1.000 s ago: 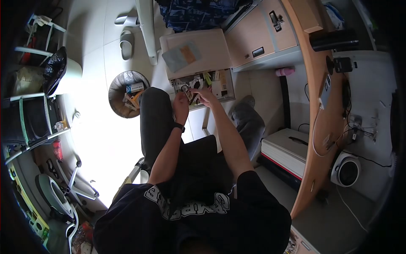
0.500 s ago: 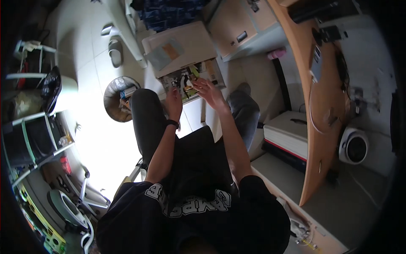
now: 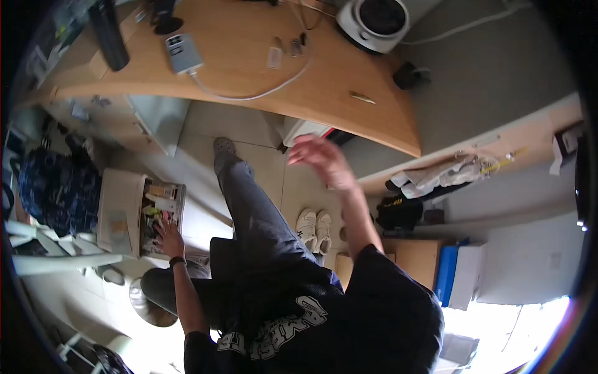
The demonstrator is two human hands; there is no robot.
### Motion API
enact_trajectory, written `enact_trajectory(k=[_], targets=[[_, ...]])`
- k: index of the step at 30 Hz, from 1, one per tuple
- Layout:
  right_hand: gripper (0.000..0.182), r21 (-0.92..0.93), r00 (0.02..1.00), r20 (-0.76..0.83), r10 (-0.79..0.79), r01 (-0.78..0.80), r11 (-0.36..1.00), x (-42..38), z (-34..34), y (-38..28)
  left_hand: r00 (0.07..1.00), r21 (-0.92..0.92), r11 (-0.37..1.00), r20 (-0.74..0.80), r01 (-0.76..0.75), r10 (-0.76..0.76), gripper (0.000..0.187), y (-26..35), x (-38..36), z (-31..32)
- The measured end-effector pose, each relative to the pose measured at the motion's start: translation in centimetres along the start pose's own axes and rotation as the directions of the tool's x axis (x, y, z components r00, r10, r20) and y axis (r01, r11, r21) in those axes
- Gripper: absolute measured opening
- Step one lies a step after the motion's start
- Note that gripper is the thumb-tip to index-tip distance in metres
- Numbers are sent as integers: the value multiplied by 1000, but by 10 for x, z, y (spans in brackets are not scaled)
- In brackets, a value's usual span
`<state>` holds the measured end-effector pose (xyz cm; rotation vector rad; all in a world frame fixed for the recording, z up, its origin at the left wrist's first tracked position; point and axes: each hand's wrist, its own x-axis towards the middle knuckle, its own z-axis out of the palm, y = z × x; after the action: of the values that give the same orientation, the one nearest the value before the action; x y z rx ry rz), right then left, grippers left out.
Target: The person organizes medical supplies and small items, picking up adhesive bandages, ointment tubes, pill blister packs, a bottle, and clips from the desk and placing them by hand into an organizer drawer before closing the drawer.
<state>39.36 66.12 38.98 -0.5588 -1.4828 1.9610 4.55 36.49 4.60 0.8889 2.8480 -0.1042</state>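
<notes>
My left hand [image 3: 169,239] rests at the open drawer [image 3: 180,209], over the small mixed items inside it, with its fingers spread and nothing seen in them. My right hand [image 3: 321,161] is raised in the air near the front edge of the wooden desk [image 3: 249,68]; it is blurred, and whether its fingers hold anything cannot be made out. A phone-like device [image 3: 184,53] with a white cable lies on the desk. Near the far end of the desk lies a small gold-coloured item [image 3: 362,97].
A white round appliance [image 3: 374,25] and a black bottle [image 3: 109,37] stand on the desk. White shoes [image 3: 314,227] are on the floor. Clothes or cloths [image 3: 436,177] lie on a ledge at the right. A blue patterned bag [image 3: 56,190] sits left of the drawer unit.
The view has turned right towards the desk. My right hand has left the drawer and risen out to the right. My left hand is still by the drawer, its fingers now spread over the contents.
</notes>
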Motion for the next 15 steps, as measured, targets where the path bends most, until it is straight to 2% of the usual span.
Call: enact_trajectory(k=[1,2,3,4,6,7,9,10,11,14,15], targets=[[25,-249,991,-74,-111,89,964,-11,-19,-25,999,-28,999,23,-36,36,54,-6,0,1],[22,-292,957,-241,-161,86,952,-19,-37,-42,997,-57,996,47,-65,67,53,-18,7,9],[21,-426,917,-297,-267,123,896,-21,-61,-55,993,-88,992,72,-85,92,53,-32,13,18],[20,-554,865,-334,-373,139,820,-21,-87,-65,981,-175,965,-37,-194,190,52,-48,17,32],[21,-825,772,-305,-559,79,559,-16,-150,-73,901,-317,853,-277,-414,335,53,-68,27,55],[22,-872,747,-323,-580,4,490,-13,-165,-75,933,-402,845,-216,-353,288,56,-55,11,14],[25,-929,702,-338,-627,-141,343,-1,-178,-81,976,-355,914,-158,-196,148,58,-51,3,-1],[26,-941,729,-323,-603,-181,284,3,-177,-81,989,-325,939,-131,-110,71,59,-54,0,-6],[27,-951,756,-308,-577,-218,222,7,-176,-81,969,-293,946,-237,-137,67,59,-54,-4,-7],[29,-956,822,-219,-526,-289,-52,23,-192,-67,957,-304,941,-284,-148,59,57,-41,-15,-29],[29,-940,841,-184,-508,-301,-158,29,-198,-61,928,-282,949,-372,-140,26,49,-37,-13,-26]])
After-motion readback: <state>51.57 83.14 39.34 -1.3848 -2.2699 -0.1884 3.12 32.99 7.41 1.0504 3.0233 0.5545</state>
